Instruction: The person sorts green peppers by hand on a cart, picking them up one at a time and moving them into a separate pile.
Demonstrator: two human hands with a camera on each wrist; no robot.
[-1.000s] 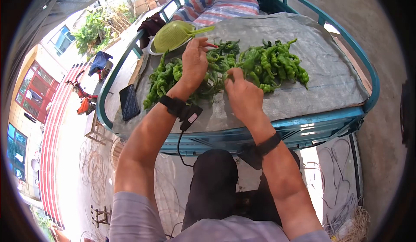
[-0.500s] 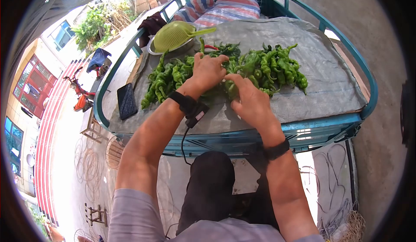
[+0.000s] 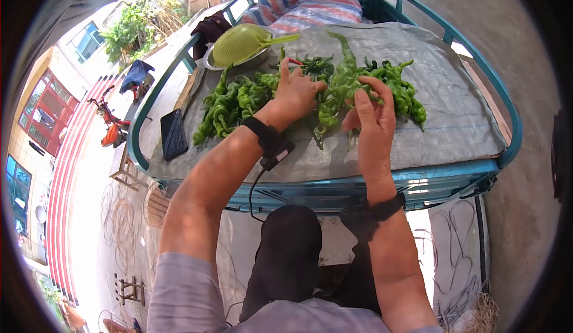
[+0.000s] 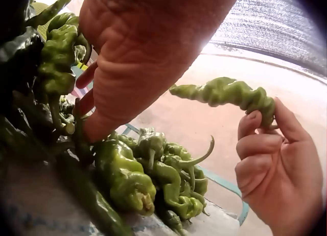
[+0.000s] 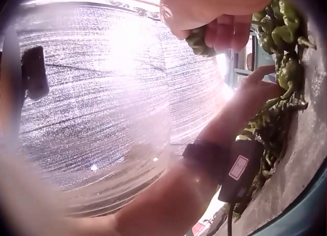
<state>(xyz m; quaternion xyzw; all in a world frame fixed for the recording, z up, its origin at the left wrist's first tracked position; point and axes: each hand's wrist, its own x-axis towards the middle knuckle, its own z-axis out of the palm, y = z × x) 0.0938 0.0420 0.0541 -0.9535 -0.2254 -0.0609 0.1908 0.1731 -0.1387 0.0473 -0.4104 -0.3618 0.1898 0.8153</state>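
Note:
My right hand (image 3: 376, 121) pinches a long, wrinkled green pepper (image 3: 345, 64) near its stem end, raised above the pile. In the left wrist view this pepper (image 4: 225, 93) points away to the left from the right hand (image 4: 283, 164). My left hand (image 3: 294, 94) is down among the green peppers (image 3: 224, 109) left of the middle, fingers spread loosely against them. The left wrist view has the left hand (image 4: 138, 62) close beside another pepper (image 4: 59, 62), with some fingers hidden behind the palm. Just beyond the left hand lies a red pepper (image 3: 295, 62).
Peppers (image 3: 406, 91) also lie on the right of the grey sheet (image 3: 453, 124), which covers a blue-green cart bed with rails (image 3: 513, 106). A yellow-green strainer (image 3: 242, 43) sits on a white bowl (image 3: 209, 61) at back left. A phone (image 3: 173, 134) lies near the left edge.
My right hand has come up from the pile, turned over, and now holds a green pepper. My left hand has moved from the back of the pile toward me and a little right.

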